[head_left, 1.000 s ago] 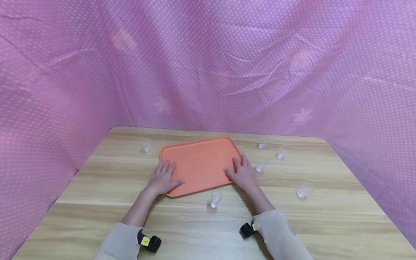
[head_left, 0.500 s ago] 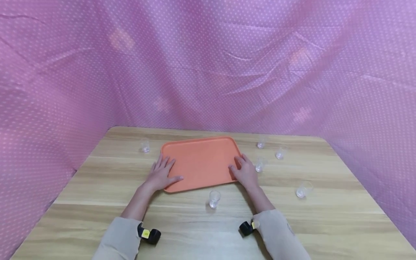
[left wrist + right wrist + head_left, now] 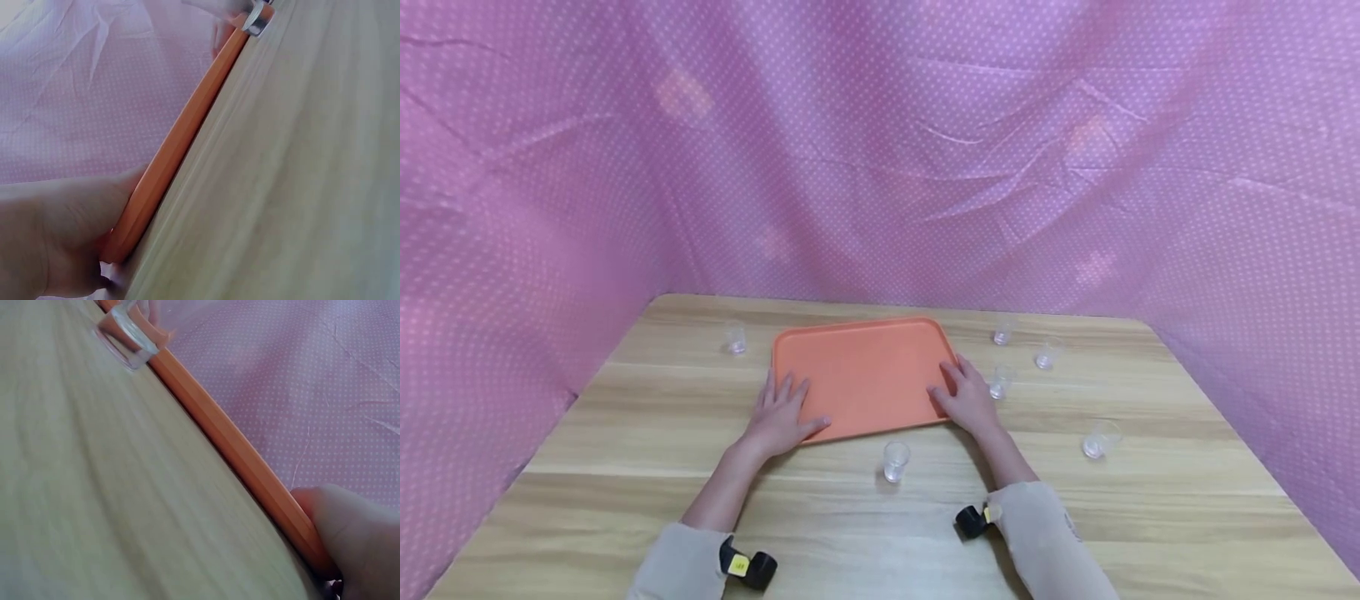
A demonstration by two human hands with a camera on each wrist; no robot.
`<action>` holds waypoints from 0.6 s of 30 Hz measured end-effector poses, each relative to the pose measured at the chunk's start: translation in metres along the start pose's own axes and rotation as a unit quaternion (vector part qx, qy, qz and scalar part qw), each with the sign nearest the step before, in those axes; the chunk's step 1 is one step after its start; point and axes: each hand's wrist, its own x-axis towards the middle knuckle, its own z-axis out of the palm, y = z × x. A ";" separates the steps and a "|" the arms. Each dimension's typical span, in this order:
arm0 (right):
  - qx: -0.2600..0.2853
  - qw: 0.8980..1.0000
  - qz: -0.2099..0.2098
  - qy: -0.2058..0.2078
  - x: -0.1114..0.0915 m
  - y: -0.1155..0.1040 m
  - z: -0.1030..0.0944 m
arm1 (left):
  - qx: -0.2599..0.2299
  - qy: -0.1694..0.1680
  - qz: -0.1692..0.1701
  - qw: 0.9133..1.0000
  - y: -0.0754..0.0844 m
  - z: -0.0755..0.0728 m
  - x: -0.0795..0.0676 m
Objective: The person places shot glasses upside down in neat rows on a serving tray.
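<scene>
An orange rectangular tray [image 3: 865, 375] lies flat on the table, slightly askew. My left hand [image 3: 777, 423] rests over its left side near the front corner, fingers spread and thumb across the tray's surface. Over the right edge lies my right hand [image 3: 967, 400], with thumb and some fingertips on the tray inside the rim. Both wrist views show the tray's front edge [image 3: 165, 159] low against the tabletop, with a hand at each end. A small clear cup [image 3: 895, 462] stands just in front of the tray. Another clear cup [image 3: 1001, 383] is close beside my right hand.
More clear cups stand about: one at the back left [image 3: 736, 338], and on the right a back cup [image 3: 1002, 332], a cup [image 3: 1047, 355] near it and a nearer cup [image 3: 1099, 440]. Pink dotted cloth [image 3: 880, 167] hangs around the wooden table [image 3: 625, 417].
The tray has turned slightly, its front edge now nearer level, and its front right corner has shifted a little right. Both hands have stayed on it; the cups look unmoved.
</scene>
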 end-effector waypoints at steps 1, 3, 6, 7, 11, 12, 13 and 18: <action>-0.001 1.000 -0.002 0.002 -0.001 -0.001 0.000 | -0.001 -0.001 0.004 1.000 -0.002 0.000 0.001; -0.004 1.000 -0.002 0.008 -0.003 -0.003 0.001 | 0.000 -0.002 0.016 1.000 -0.006 -0.002 0.002; -0.006 1.000 0.004 0.013 -0.007 -0.006 -0.001 | -0.003 0.004 0.041 0.999 -0.011 -0.003 0.008; -0.007 1.000 0.007 0.011 -0.009 -0.008 -0.002 | -0.005 0.006 0.047 0.999 -0.013 -0.003 0.010; -0.023 1.000 0.017 0.008 -0.015 -0.013 -0.001 | -0.015 0.015 0.065 0.998 -0.021 -0.006 0.016; -0.027 0.999 0.019 0.008 -0.017 -0.014 -0.001 | -0.017 0.017 0.069 0.997 -0.023 -0.006 0.017; -0.029 0.999 0.021 0.007 -0.019 -0.015 -0.001 | -0.020 0.019 0.072 0.997 -0.025 -0.007 0.018; -0.014 0.999 0.037 0.008 -0.023 -0.018 -0.003 | -0.035 0.025 0.083 0.996 -0.029 -0.007 0.023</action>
